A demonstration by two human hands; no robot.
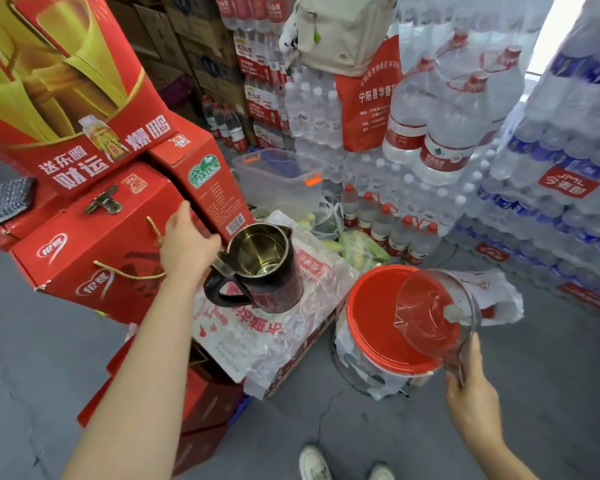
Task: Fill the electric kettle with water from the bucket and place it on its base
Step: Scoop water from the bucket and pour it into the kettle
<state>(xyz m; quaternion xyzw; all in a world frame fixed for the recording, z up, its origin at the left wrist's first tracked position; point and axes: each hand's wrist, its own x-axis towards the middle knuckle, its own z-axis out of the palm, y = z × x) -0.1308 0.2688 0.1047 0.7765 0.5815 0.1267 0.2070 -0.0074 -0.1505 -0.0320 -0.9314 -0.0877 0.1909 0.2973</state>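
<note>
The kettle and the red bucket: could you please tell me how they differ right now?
The kettle is dark outside with a shiny metal interior; the bucket is red inside. The kettle stands raised on plastic-wrapped packs, the bucket lower, on the floor. The left hand is at the kettle's lid; the right hand holds a clear lid over the bucket. Both are open-topped.

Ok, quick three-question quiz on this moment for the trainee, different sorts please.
1. True or false: the kettle has its lid open.
2. What does the right hand hold? A) the clear ladle B) a water bottle C) the kettle handle
3. Fill in: the ladle is held over the red ____.

Key:
1. True; the bare steel inside shows, and the left hand rests at the lid hinge.
2. A; the fingers wrap its handle.
3. bucket.
</note>
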